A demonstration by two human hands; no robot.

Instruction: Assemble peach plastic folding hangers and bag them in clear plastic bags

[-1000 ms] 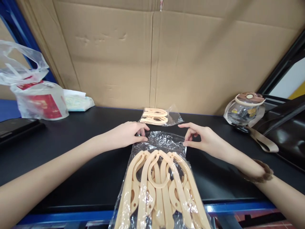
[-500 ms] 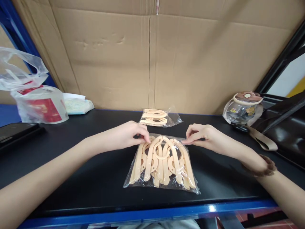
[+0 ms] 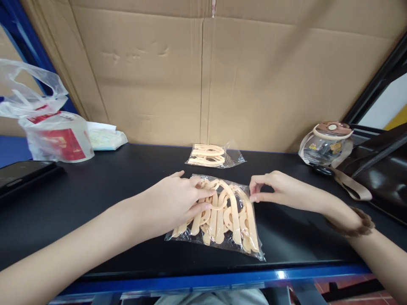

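Observation:
A clear plastic bag (image 3: 219, 250) lies flat on the black tabletop, near its front edge. Inside it are several beige folding clothes hangers (image 3: 237, 220). My left hand (image 3: 182, 199) rests over the bag's left part with its fingers apart, hiding some of the hangers. At the bag's upper right edge, my right hand (image 3: 270, 188) has thumb and fingertips pinched together on the plastic. Farther back lies a second clear bag (image 3: 234, 157) with beige hanger pieces (image 3: 208, 154) in it, touched by neither hand.
To the left stand a roll in a plastic carrier bag (image 3: 63, 140), a tissue pack (image 3: 108, 137) and a black phone (image 3: 25, 173). A clear jar-shaped bottle (image 3: 324, 146) with a strap and a dark shiny bag (image 3: 381, 169) are at right. Cardboard (image 3: 152, 76) walls the back.
My left hand has left the bag's upper left edge and come right and down over the hangers, fingers spreading. My right hand has shifted slightly down along the bag's right edge.

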